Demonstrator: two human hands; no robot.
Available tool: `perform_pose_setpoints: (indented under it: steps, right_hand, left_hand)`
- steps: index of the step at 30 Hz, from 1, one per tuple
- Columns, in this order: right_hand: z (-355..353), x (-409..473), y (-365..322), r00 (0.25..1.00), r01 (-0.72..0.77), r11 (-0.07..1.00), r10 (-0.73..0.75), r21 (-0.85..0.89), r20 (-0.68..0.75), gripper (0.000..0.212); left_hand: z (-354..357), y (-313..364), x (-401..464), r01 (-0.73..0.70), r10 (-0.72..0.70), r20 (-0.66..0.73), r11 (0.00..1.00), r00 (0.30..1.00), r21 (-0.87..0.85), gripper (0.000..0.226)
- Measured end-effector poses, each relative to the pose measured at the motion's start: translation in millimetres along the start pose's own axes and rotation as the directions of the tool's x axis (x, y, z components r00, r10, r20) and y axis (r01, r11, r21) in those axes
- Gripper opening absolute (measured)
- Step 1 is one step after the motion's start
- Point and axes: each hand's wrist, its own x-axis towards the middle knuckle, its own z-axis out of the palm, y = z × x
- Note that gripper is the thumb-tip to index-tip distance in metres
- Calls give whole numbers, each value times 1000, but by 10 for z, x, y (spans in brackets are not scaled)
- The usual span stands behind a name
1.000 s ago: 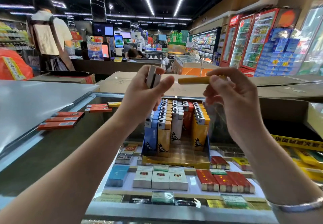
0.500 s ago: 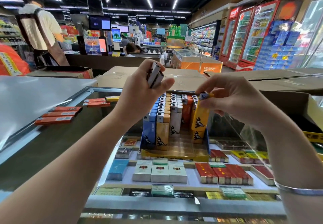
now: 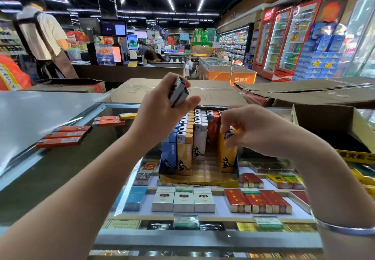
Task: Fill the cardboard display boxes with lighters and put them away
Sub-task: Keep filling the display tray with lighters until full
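Observation:
A cardboard display box [image 3: 199,182] stands on the glass counter, packed with upright blue, yellow, white and orange lighters. My left hand [image 3: 160,111] is raised above its left rows and grips two white lighters [image 3: 178,92]. My right hand [image 3: 251,129] pinches the top of a yellow lighter [image 3: 226,158] that stands upright in the box's right front row. The front middle of the box is unfilled.
Orange lighters [image 3: 63,136] lie loose on the counter at left, more [image 3: 110,120] farther back. An open cardboard carton [image 3: 332,129] stands at right, flattened cartons behind. Cigarette packs [image 3: 183,199] show under the glass. A person [image 3: 43,34] stands far left.
My right hand turned the yellow lighter from level to upright and lowered it into the box's right front row. My left hand stayed raised with its lighters.

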Motion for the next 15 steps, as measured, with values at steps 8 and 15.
perform_pose_setpoints:
  steps: [8,15]
  right_hand:
    - [13,11,-36,981,140,974,-112,179,-156,16]
    - [210,22,-218,902,297,945,-231,137,-365,21]
  left_hand:
    - [-66,94,44,-27,25,-16,989,1000,-148,22]
    - [-127,212,69,128,-158,-3,808,987,-575,21]
